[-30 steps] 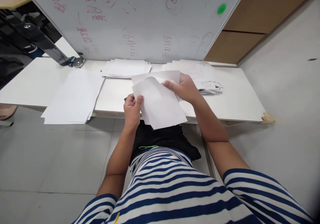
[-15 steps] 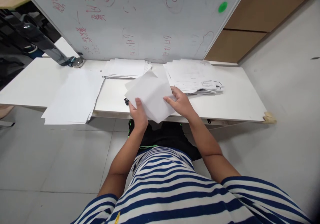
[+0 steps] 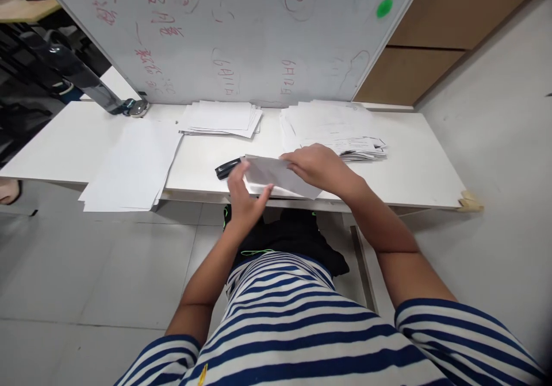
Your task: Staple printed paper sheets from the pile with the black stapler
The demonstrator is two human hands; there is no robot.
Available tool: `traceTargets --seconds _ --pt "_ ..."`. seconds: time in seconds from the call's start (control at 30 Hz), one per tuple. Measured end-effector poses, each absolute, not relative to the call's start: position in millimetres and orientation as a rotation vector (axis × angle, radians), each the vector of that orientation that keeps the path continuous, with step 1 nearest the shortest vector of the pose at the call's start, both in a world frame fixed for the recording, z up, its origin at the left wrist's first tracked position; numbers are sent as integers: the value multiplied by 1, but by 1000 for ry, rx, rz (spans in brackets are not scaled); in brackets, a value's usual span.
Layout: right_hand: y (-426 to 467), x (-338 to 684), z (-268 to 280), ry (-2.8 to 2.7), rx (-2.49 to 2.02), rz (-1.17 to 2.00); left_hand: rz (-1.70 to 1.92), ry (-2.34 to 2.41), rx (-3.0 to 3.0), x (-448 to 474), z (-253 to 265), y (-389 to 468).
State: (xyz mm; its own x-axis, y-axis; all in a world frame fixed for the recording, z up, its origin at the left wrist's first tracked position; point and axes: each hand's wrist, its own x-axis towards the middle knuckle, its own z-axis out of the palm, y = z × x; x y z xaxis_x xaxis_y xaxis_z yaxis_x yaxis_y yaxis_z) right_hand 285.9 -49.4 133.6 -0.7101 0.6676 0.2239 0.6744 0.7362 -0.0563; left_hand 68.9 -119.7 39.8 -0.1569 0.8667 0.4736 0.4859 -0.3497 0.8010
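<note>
Near the front edge of the table, a few white paper sheets [image 3: 280,176] are held upright, seen almost edge-on. My right hand [image 3: 321,170] grips their top right part, fingers wrapped over the edge. At their left end is my left hand [image 3: 246,199], its thumb and fingers spread apart around the lower left corner, not closed on it. Just behind my left fingertips a black stapler [image 3: 227,168] lies on the table, partly covered by hand and paper.
On the white table [image 3: 198,170] lie loose sheets [image 3: 129,167] at the left, overhanging the front edge, a small paper stack [image 3: 219,117] at the back and a larger printed stack [image 3: 332,124] at the right. A whiteboard [image 3: 250,35] stands behind; a clear bottle [image 3: 90,84] leans at the left.
The sheets have turned from facing up to standing nearly edge-on. My right hand has shifted onto their top edge, and my left thumb has come off them. More of the stapler shows.
</note>
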Motion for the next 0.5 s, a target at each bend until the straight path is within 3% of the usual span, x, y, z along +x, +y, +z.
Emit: traceTargets --seconds 0.27,0.4,0.5 --pt "-47 286 129 -2672 -1094 -126 1436 1351 1454 30 5 -60" --pt "-52 308 94 -2070 -1270 27 1623 1388 1198 35 -2 -65" --pt "-60 313 45 -1603 -1259 376 1664 1384 1076 37 -11 -67"
